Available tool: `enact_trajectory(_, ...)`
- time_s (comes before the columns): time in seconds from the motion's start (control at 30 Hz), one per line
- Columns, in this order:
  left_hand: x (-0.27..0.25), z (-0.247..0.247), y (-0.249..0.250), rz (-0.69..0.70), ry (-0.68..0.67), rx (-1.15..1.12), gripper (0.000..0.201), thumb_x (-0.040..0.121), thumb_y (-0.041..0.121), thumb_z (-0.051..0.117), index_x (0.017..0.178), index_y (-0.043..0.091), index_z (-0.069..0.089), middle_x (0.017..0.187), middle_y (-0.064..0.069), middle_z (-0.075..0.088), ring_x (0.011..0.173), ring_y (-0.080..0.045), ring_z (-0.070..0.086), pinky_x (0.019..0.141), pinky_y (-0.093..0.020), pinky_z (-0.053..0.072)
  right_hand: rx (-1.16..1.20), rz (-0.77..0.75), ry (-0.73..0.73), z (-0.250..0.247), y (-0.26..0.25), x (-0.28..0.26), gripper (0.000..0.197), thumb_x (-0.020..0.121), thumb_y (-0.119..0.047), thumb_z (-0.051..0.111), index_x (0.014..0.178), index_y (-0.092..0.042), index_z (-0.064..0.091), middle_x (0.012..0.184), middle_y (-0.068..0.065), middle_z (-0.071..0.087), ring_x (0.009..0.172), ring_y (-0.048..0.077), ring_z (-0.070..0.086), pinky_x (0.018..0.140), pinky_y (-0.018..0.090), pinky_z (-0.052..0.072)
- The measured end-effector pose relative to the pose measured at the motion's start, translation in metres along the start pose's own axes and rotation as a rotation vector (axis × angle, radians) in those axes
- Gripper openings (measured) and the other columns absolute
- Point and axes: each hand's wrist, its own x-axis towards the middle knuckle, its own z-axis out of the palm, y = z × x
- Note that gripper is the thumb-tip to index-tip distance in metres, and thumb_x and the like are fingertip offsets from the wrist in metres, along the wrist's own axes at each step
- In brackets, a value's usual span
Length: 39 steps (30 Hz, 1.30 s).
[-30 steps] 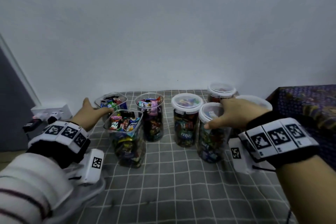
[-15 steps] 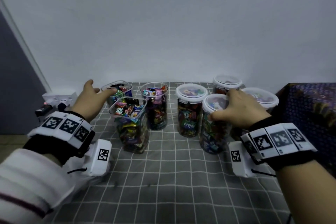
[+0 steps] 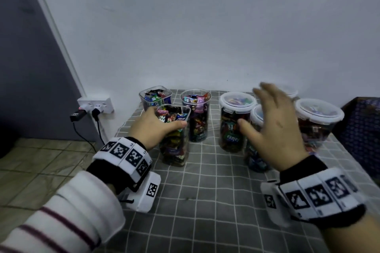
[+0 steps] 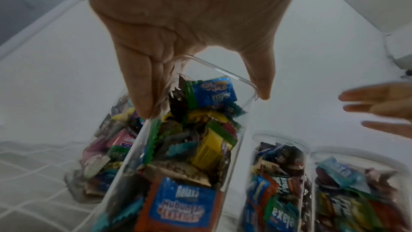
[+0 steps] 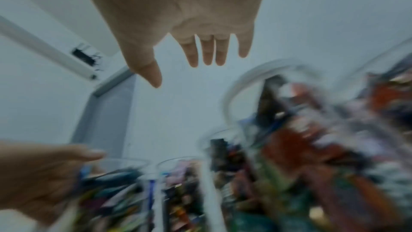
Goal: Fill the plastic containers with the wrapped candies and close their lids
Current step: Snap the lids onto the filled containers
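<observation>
Several clear plastic containers full of wrapped candies stand on a grey checked cloth. My left hand grips the rim of the front open square container, thumb on the near side and fingers on the far side; the left wrist view shows the same container in my left hand. Another open square container and an open round container stand behind. My right hand hovers open, fingers spread, over a lidded container; it holds nothing and shows blurred as my right hand.
More lidded containers stand in the middle and at the right. A wall socket with plugs sits left of the cloth, above a tiled floor. A dark patterned surface borders the right edge.
My left hand left the back-left container and took hold of the front open one. My right hand lifted off the lidded container and spread open.
</observation>
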Motion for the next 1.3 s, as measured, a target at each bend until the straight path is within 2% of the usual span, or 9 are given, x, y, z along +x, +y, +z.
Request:
enact_trajectory(0.17, -0.009, 0.007, 0.005, 0.041, -0.066, -0.022, 0.116, 0.041, 0.08, 0.069, 0.135, 0.017, 0.041, 0.127, 0.002, 0.057, 0.111, -0.018, 0.057, 0.098, -0.034, 0.045, 0.359, 0.087, -0.487, 0.042, -0.036, -0.011, 0.085, 0.073, -0.039, 0.072, 0.142, -0.012, 0.03, 0.138, 0.003, 0.041, 0.13, 0.017, 0.035, 0.105, 0.021, 0.023)
enact_trajectory(0.27, -0.011, 0.014, 0.002, 0.052, -0.123, -0.045, 0.113, 0.031, 0.084, 0.065, 0.126, 0.026, 0.046, 0.121, 0.004, 0.062, 0.109, -0.017, 0.059, 0.095, -0.04, 0.048, 0.621, 0.214, -0.649, 0.067, -0.035, -0.012, 0.089, 0.063, -0.032, 0.084, 0.134, -0.026, 0.03, 0.128, -0.007, 0.045, 0.123, 0.01, 0.042, 0.103, 0.018, 0.033)
enact_trajectory(0.33, -0.019, 0.014, 0.006, 0.053, -0.2, -0.092, 0.091, 0.044, 0.075, 0.072, 0.121, 0.033, 0.045, 0.119, 0.009, 0.061, 0.106, -0.012, 0.059, 0.091, -0.038, 0.05, 0.724, 0.288, -0.665, 0.076, -0.034, -0.015, 0.086, 0.065, -0.019, 0.085, 0.128, -0.034, 0.028, 0.121, -0.01, 0.05, 0.115, 0.006, 0.048, 0.098, 0.016, 0.039)
enact_trajectory(0.47, -0.023, -0.013, -0.005, 0.031, -0.276, -0.185, 0.09, 0.071, 0.047, 0.068, 0.145, 0.02, 0.025, 0.131, 0.004, 0.049, 0.106, -0.006, 0.052, 0.089, -0.024, 0.046, 0.672, 0.349, -0.655, 0.082, -0.028, -0.018, 0.083, 0.064, -0.023, 0.085, 0.131, -0.024, 0.036, 0.121, -0.005, 0.057, 0.114, 0.013, 0.053, 0.1, 0.03, 0.042)
enact_trajectory(0.67, -0.013, -0.076, -0.067, -0.104, -0.123, 0.031, 0.126, 0.031, 0.077, 0.073, 0.139, 0.02, 0.041, 0.136, -0.003, 0.049, 0.121, -0.017, 0.05, 0.105, -0.04, 0.04, 0.629, 0.337, -0.749, 0.071, -0.009, -0.013, 0.082, 0.066, -0.021, 0.083, 0.133, -0.021, 0.036, 0.121, -0.003, 0.059, 0.112, 0.014, 0.054, 0.096, 0.03, 0.044)
enact_trajectory(0.87, -0.017, -0.057, -0.098, -0.231, -0.424, 0.484, 0.101, 0.07, 0.048, 0.076, 0.149, 0.021, 0.02, 0.152, -0.004, 0.031, 0.135, -0.021, 0.035, 0.108, -0.028, 0.03, 0.621, 0.349, -0.796, 0.059, 0.0, -0.01, 0.084, 0.066, -0.019, 0.084, 0.132, -0.022, 0.033, 0.12, -0.005, 0.058, 0.109, 0.011, 0.054, 0.088, 0.023, 0.042)
enact_trajectory(1.0, -0.014, -0.032, -0.1, -0.239, -0.53, 0.719, 0.109, 0.069, 0.057, 0.073, 0.151, 0.026, 0.008, 0.151, -0.005, 0.031, 0.134, -0.024, 0.036, 0.103, -0.03, 0.033, 0.63, 0.361, -0.812, 0.055, 0.001, -0.011, 0.086, 0.065, -0.017, 0.083, 0.133, -0.023, 0.031, 0.119, -0.005, 0.058, 0.109, 0.011, 0.055, 0.09, 0.024, 0.043)
enact_trajectory(1.17, -0.015, -0.017, -0.092, -0.125, -0.459, 0.857, 0.107, 0.063, 0.062, 0.074, 0.147, 0.026, 0.02, 0.141, -0.002, 0.042, 0.123, -0.022, 0.046, 0.094, -0.03, 0.04, 0.623, 0.373, -0.805, 0.046, 0.007, -0.016, 0.088, 0.064, -0.017, 0.085, 0.133, -0.024, 0.03, 0.117, -0.007, 0.059, 0.109, 0.01, 0.055, 0.092, 0.024, 0.042)
enact_trajectory(1.3, -0.016, -0.005, -0.08, -0.045, -0.467, 0.822, 0.105, 0.059, 0.064, 0.075, 0.144, 0.025, 0.028, 0.136, -0.003, 0.048, 0.118, -0.023, 0.05, 0.095, -0.032, 0.044, 0.631, 0.362, -0.805, 0.037, 0.012, -0.021, 0.107, 0.043, -0.042, 0.083, 0.135, -0.025, 0.03, 0.118, -0.008, 0.061, 0.111, 0.009, 0.057, 0.1, 0.035, 0.045)
